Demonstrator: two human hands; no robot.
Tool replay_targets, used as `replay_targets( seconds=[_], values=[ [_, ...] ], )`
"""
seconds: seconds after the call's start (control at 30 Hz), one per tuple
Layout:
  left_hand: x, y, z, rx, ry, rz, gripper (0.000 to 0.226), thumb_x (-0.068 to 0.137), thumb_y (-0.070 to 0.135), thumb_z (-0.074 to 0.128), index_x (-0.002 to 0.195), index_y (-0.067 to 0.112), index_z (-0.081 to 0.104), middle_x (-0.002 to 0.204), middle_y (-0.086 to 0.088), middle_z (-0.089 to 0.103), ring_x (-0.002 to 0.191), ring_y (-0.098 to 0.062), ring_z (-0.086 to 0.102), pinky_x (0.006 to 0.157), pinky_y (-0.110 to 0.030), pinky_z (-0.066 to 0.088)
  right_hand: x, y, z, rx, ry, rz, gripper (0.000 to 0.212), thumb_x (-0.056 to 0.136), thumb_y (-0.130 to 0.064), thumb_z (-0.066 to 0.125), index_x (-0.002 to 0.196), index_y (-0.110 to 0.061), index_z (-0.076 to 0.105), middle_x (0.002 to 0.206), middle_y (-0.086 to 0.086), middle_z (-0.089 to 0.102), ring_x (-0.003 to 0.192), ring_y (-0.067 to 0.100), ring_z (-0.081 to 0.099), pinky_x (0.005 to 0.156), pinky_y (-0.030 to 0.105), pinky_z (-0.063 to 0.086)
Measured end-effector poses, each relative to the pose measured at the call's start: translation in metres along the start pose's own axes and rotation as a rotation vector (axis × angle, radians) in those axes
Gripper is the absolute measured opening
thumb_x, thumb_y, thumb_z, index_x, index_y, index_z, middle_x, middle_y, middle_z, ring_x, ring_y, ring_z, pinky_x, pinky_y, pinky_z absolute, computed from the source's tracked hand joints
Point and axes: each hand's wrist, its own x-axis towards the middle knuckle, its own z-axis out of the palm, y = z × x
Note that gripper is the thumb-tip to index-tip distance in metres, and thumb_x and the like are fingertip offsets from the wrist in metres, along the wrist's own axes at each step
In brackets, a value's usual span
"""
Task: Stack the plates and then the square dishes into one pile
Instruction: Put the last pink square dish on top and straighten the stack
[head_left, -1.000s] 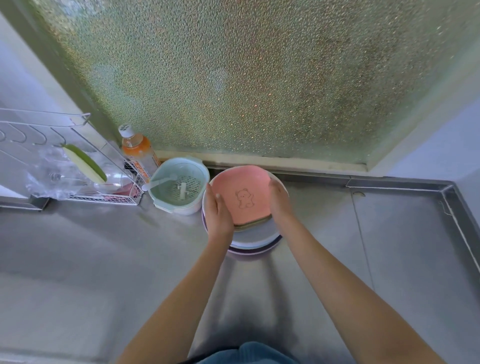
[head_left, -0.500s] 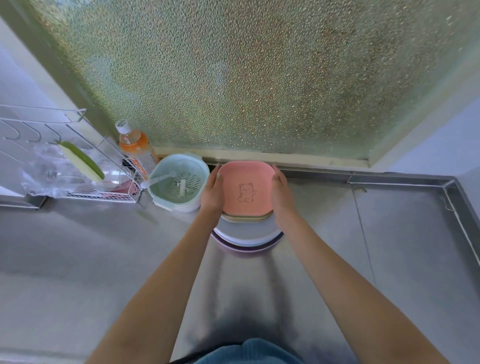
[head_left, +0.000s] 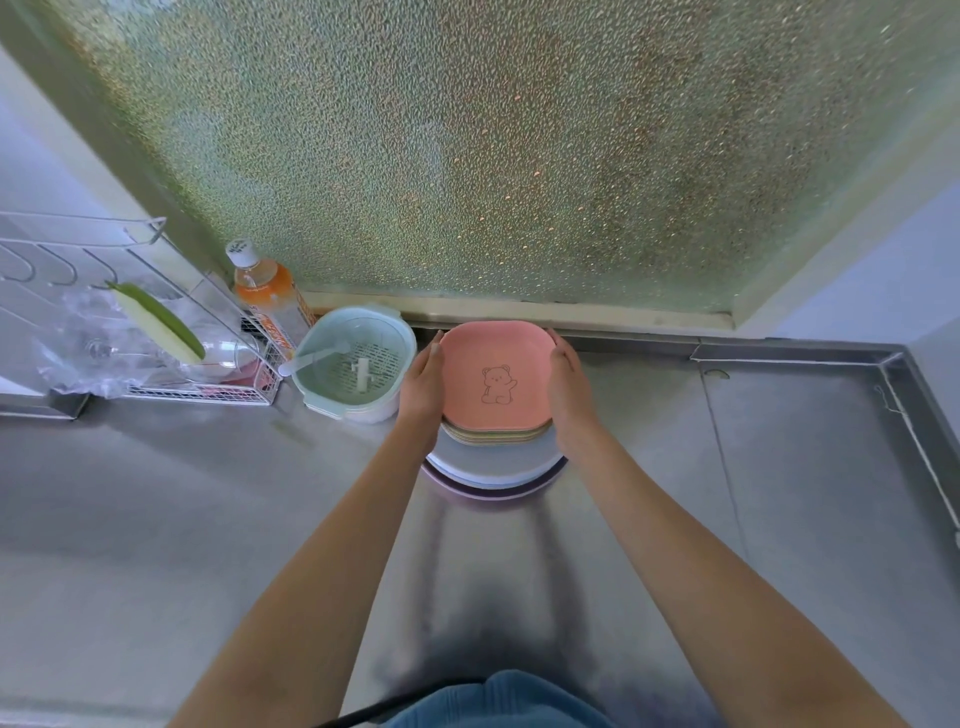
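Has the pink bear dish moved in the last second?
Yes. The pink bear dish has turned square and shifted toward the window sill, now centred over the round plates.

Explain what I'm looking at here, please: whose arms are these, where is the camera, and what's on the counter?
There is no machine here: these are a person's two bare arms, seen from a wide-angle camera worn on the head and looking down, which is why the edges bend.

The left hand and the right hand hold opposite sides of a pile of square dishes. The top one is the pink dish with a bear drawing. The fingers lie along its sides. The square dishes sit on a stack of round plates, which rests on the steel counter.

To the left stand a pale green strainer bowl, an orange bottle and a white wire rack. Behind is a frosted glass window.
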Motion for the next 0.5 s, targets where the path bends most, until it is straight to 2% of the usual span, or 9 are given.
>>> replay_targets(
  seconds=[0.17, 0.37, 0.43, 0.5],
  values=[
    [-0.0023, 0.0004, 0.0018, -0.015, 0.014, 0.021, 0.041, 0.099, 0.03, 0.037, 0.137, 0.022, 0.048, 0.14, -0.002, 0.051, 0.128, -0.02, 0.047, 0.11, -0.043, 0.038, 0.0016, 0.0049, 0.0044, 0.036, 0.05, 0.013, 0.039, 0.098, -0.02, 0.027, 0.127, -0.026, 0.051, 0.118, -0.001, 0.055, 0.104, 0.015, 0.048, 0.084, 0.026, 0.036],
    [-0.0011, -0.0014, 0.0021, 0.003, 0.036, 0.033, 0.039, 0.098, 0.03, 0.036, 0.134, 0.024, 0.052, 0.138, -0.002, 0.052, 0.126, -0.021, 0.048, 0.108, -0.043, 0.04, 0.002, 0.0042, 0.004, 0.054, 0.041, 0.038, 0.04, 0.096, -0.014, 0.026, 0.124, -0.028, 0.051, 0.114, -0.001, 0.055, 0.099, 0.015, 0.049, 0.078, 0.027, 0.037],
    [-0.0013, 0.0004, 0.0009, 0.003, 0.03, 0.014, 0.039, 0.098, 0.031, 0.036, 0.133, 0.026, 0.053, 0.135, -0.002, 0.055, 0.122, -0.021, 0.05, 0.105, -0.042, 0.043, 0.0025, 0.0024, 0.0037, 0.041, 0.035, 0.034, 0.042, 0.095, -0.013, 0.026, 0.126, -0.027, 0.051, 0.119, 0.0, 0.055, 0.103, 0.016, 0.049, 0.081, 0.028, 0.038],
    [0.0005, 0.004, -0.0005, -0.007, 0.027, -0.02, 0.039, 0.097, 0.032, 0.039, 0.132, 0.025, 0.054, 0.131, -0.002, 0.057, 0.119, -0.021, 0.052, 0.102, -0.04, 0.044, 0.0051, -0.0002, 0.0023, 0.042, 0.031, 0.01, 0.044, 0.094, -0.011, 0.026, 0.13, -0.024, 0.049, 0.129, -0.001, 0.052, 0.111, 0.015, 0.047, 0.09, 0.029, 0.038]
  ],
)
